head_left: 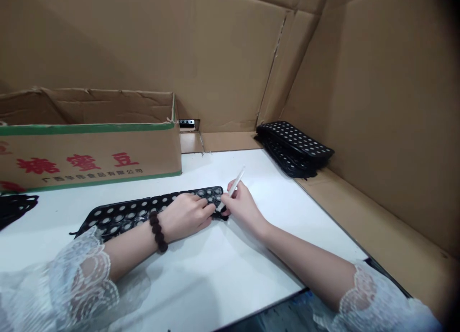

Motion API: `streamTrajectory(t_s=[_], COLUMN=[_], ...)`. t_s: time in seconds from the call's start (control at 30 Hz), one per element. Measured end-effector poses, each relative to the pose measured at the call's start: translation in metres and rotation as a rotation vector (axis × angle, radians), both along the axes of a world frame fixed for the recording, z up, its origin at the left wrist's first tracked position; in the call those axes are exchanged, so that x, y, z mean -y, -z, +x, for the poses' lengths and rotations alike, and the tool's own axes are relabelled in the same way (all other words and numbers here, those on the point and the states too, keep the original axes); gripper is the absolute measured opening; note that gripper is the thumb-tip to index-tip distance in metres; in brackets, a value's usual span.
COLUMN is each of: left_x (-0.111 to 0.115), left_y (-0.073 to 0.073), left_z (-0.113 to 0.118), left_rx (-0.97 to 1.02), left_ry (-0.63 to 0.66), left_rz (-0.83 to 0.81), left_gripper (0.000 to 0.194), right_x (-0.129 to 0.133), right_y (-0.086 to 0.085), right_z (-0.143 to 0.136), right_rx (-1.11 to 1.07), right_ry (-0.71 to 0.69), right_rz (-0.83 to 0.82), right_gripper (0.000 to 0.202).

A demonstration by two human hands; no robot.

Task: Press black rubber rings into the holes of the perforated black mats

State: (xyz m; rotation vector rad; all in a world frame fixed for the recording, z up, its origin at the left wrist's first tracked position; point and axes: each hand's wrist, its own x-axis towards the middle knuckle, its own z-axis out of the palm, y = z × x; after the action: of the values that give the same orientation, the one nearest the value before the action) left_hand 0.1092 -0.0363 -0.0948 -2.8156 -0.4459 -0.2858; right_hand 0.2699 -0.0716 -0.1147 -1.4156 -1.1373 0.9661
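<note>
Right hand [245,205] pinches white pen-like tool [236,182]; left hand [189,213], grip unclear, covers black white-dotted strip [122,214] inside white tabletop [223,269] right edge: likely light, flexible, best edge-held

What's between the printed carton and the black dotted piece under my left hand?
Just a bare strip of white tabletop separates the printed carton from the black dotted piece; the head view shows it.
</note>
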Motion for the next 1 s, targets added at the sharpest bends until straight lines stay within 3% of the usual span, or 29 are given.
streamTrajectory(t_s=[0.57, 0.8, 1.0], left_x=[0.0015, 0.0044, 0.0064], left_y=[-0.0003, 0.0033, 0.0002], left_z=[0.0001, 0.0016, 0.0067], left_rx=[0.039, 0.05, 0.117], left_ry=[-0.051, -0.062, -0.194], left_rz=[-0.012, 0.033, -0.015], left_gripper=[0.022, 0.021, 0.021], right_x=[0.0003, 0.0014, 0.0015], right_y=[0.0, 0.0045, 0.0049], right_z=[-0.0017, -0.0025, -0.0029], right_rx=[-0.049, 0.099, 0.273], right_ry=[0.057, -0.016, -0.068], right_rz=[-0.037, 0.083, 0.164], right_gripper=[0.021, 0.017, 0.014])
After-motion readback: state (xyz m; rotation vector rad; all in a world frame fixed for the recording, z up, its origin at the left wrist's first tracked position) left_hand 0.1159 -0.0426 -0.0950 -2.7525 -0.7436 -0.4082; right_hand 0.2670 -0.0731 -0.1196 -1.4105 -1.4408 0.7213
